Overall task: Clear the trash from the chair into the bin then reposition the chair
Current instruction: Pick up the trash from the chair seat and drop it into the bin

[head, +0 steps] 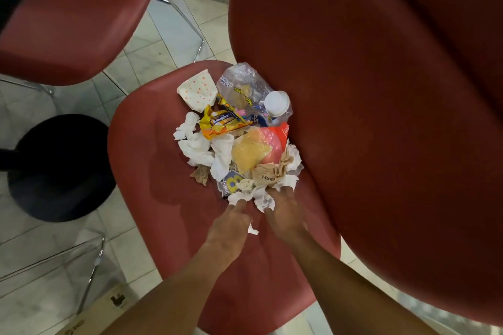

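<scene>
Evidently the trash pile (239,139) lies heaped in the middle of the red chair seat (152,160), tissues, a yellow snack wrapper (223,124) and a clear plastic bag (245,87) bunched together, so it can be scooped in one go. The left hand (228,226) and right hand (284,212) reach in side by side, fingers straight into the crumpled white tissues (255,196) at the near edge, nothing gripped yet. The black bin (60,166) stands on the floor just left of the chair, within easy reach.

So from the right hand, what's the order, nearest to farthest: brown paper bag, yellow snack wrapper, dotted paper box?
From the right hand:
1. Crumpled brown paper bag, just beyond the fingertips.
2. Yellow snack wrapper, mid-pile, leftward.
3. White dotted paper box, at the pile's far left.
</scene>
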A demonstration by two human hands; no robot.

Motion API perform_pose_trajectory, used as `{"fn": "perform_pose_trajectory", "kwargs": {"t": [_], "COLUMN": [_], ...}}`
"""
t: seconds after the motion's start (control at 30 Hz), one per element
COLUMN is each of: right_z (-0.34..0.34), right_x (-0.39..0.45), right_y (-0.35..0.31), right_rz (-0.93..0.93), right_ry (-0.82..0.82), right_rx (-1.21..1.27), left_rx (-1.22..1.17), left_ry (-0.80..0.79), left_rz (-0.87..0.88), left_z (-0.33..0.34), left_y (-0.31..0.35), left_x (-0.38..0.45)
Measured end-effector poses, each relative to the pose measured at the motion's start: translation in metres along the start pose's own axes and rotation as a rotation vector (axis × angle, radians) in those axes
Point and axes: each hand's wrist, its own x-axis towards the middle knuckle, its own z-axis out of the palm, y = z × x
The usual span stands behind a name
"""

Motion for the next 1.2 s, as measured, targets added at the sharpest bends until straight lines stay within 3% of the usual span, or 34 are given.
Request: {"fn": "perform_pose_trajectory", "kwargs": {"t": [0.27,0.5,0.83,1.2], "right_z": [0.004,-0.004,-0.037,-0.070], "right_x": [0.008,-0.015,-0.081,-0.155], "right_y": [-0.003,-0.005,-0.051,-0.123], "right_rz": [0.024,0.058,0.132,0.002], "right_ry": [0.066,0.136,0.169,0.315], "right_rx": [0.001,0.174,0.185,0.165], "left_rx": [-0.065,-0.177,-0.274,-0.321], "left_ry": [-0.016,0.030,0.171,0.403], "left_rz": [-0.027,-0.109,-0.201,-0.165], "left_z": [0.019,0.004,-0.032,-0.100], "left_y": [-0.014,-0.027,-0.036,-0.048], "left_x": [0.005,-0.019,-0.092,-0.159]}}
